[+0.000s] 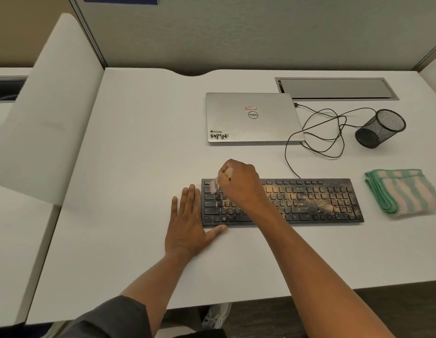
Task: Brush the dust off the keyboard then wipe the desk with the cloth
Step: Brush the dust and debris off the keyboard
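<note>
Seen from above, two bare forearms reach over a white desk [129, 147]. The left hand [187, 225] lies flat, fingers straight, against the left end of a black keyboard [334, 201] dusted with tan powder. The right hand [239, 184], fist curled, grips a small pale brush [214, 186] whose blurred bristles touch the upper-left keys. At three o'clock of the keyboard lies a folded green-striped cloth [405, 191]. Farther, at twelve o'clock, a closed silver Dell laptop [253, 118]; toward two o'clock, a tangled cable [334, 132] and a tipped mesh pen cup [380, 129].
</note>
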The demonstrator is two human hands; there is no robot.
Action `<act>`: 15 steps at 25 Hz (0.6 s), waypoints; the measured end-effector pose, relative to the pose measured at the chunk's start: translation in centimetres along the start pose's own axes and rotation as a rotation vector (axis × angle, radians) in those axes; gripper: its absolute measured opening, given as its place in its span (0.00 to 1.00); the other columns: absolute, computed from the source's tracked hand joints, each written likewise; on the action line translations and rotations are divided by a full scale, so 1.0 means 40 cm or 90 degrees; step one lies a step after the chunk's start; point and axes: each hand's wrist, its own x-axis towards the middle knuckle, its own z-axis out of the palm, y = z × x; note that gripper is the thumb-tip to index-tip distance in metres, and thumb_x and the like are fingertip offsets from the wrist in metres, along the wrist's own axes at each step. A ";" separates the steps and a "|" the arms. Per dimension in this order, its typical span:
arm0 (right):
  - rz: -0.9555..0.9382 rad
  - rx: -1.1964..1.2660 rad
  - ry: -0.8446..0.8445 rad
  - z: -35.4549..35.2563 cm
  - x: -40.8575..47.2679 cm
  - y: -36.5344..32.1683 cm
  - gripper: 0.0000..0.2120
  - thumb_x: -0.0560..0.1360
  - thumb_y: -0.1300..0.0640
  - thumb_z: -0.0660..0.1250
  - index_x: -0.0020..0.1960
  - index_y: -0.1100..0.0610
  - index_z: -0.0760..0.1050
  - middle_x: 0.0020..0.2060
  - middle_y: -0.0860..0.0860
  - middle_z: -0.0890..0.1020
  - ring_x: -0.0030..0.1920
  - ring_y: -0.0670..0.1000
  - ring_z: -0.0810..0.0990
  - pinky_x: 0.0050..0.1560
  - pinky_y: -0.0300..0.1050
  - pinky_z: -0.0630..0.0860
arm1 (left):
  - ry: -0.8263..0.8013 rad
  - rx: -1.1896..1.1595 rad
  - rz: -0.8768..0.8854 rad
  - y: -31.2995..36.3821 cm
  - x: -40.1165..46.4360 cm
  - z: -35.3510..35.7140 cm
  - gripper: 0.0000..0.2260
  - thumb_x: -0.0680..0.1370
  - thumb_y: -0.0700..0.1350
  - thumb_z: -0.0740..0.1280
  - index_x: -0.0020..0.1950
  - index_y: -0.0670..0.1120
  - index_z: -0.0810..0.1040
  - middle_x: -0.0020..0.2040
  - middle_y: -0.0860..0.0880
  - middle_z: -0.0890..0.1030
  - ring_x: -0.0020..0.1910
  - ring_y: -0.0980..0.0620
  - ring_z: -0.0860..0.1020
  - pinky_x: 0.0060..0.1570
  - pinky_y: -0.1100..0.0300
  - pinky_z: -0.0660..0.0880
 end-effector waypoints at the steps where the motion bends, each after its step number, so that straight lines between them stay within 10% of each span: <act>1: 0.003 -0.005 0.005 -0.001 0.001 0.002 0.06 0.78 0.58 0.64 0.47 0.56 0.80 0.37 0.50 0.82 0.38 0.50 0.80 0.41 0.49 0.80 | 0.001 -0.001 0.001 0.000 0.001 -0.001 0.55 0.70 0.82 0.41 0.82 0.43 0.37 0.82 0.46 0.36 0.80 0.50 0.31 0.79 0.45 0.38; 15: -0.006 0.017 0.015 0.020 -0.041 0.009 0.09 0.80 0.56 0.62 0.47 0.58 0.79 0.34 0.50 0.82 0.37 0.52 0.80 0.40 0.50 0.79 | 0.006 -0.005 0.011 -0.004 -0.002 0.003 0.54 0.70 0.82 0.39 0.82 0.43 0.36 0.82 0.46 0.36 0.80 0.50 0.31 0.79 0.45 0.37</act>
